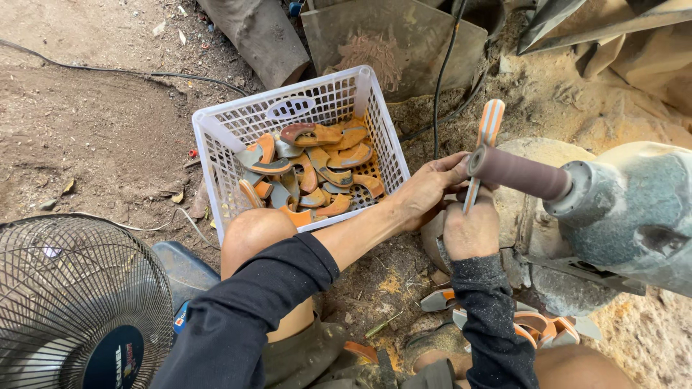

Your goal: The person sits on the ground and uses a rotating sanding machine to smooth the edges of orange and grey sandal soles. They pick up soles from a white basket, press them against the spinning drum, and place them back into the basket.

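Observation:
My left hand (pixel 430 189) and my right hand (pixel 472 229) both grip a long flat striped piece (pixel 489 130), orange and grey, standing nearly upright. Its middle is pressed against the brown sanding drum (pixel 517 173) that sticks out of a grey-green motor (pixel 628 209). The left hand pinches the piece from the left near the drum's tip. Below the drum, the right hand holds the piece's lower end, which is hidden in the fist. Both arms wear black sleeves.
A white plastic basket (pixel 218 144) to the left holds several orange and grey curved pieces (pixel 317 173). More such pieces (pixel 537 328) lie on the ground by my right arm. A wire-guarded fan (pixel 79 295) stands at lower left. Sawdust, cables and metal sheets lie behind.

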